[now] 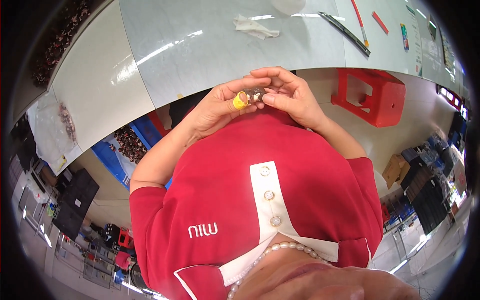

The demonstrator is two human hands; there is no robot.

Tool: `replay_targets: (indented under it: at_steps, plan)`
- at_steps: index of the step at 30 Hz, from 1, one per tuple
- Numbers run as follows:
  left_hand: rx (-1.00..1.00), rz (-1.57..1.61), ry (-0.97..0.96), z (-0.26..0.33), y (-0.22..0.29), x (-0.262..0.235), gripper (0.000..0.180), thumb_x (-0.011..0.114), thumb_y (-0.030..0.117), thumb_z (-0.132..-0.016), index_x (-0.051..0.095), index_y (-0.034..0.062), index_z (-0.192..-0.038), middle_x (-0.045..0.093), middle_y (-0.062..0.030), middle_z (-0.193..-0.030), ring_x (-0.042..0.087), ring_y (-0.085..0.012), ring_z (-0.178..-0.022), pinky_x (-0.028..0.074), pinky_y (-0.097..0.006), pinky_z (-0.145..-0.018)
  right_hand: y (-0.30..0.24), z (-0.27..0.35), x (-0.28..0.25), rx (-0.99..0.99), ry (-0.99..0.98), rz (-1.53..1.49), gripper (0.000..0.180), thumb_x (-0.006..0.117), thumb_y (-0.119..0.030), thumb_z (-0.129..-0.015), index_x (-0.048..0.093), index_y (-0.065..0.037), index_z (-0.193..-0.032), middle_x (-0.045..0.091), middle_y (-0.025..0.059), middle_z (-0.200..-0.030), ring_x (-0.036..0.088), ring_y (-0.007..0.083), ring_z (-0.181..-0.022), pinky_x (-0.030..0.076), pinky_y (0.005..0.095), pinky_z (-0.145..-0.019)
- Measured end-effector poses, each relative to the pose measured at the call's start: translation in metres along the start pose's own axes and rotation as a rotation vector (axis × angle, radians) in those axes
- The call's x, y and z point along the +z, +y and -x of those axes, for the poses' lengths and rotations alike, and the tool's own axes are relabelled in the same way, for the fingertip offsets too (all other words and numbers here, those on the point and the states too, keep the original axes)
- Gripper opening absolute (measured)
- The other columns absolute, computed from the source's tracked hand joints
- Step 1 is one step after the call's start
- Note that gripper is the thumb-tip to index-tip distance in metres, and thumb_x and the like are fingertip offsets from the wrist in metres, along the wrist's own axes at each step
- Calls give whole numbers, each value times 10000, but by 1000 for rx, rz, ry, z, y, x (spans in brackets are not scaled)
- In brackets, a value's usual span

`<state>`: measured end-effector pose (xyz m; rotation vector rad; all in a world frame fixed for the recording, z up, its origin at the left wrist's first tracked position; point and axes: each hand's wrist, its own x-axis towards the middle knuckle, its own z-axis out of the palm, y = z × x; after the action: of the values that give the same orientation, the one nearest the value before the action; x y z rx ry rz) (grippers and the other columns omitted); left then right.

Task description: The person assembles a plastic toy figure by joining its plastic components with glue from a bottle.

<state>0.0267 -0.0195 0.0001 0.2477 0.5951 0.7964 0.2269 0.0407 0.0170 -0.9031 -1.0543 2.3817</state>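
Close in front of my red shirt, just off the near table edge, both my hands meet around a small dark brown, glossy piece with pale spots (pixel 256 93). Its exact kind I cannot make out. My left hand (pixel 214 106) is closed on it from the left, and a yellow band (pixel 240 101) is wrapped around the thumb tip. From the other side, my right hand (pixel 296 100) pinches the piece with the thumb in front and curved fingers behind. The fingers partly cover it.
On the grey tabletop (pixel 175 65) lie a crumpled white tissue (pixel 255 27), black tweezers-like tool (pixel 345 34), red-handled brush (pixel 360 21) and red strip (pixel 380 22). A red stool (pixel 370 97) stands right. Left are a blue tray (pixel 111 161) and dark fragments (pixel 131 144).
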Motion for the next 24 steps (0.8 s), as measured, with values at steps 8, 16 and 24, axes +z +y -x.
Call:
replay_targets:
  at_steps: [8,16,24]
  plan:
    - [10,71,3,-30,2,19,535,639,274,-885,469,7,-1316,599,-52,-1140,586,-145,-1036,462,-244,-939,-37,-11,-43,175,-161,14,308,551,-62,-884,548,-5,-1186,606,51,-1014,570,92,-902,461,243,-834]
    - [39,194,25,-41,-7,27,544,648,303,-874,490,-27,-1277,616,-68,-1043,597,-130,-935,490,-252,-887,-66,-23,-60,321,-326,114,268,583,-72,-861,600,-38,-1126,619,22,-998,569,67,-907,453,212,-824]
    - [112,286,69,-35,-19,30,485,665,253,-865,524,-37,-1228,610,-56,-983,590,-110,-879,504,-239,-829,-55,-25,-57,307,-348,174,247,567,-51,-870,568,13,-1109,606,44,-941,635,125,-892,474,259,-867]
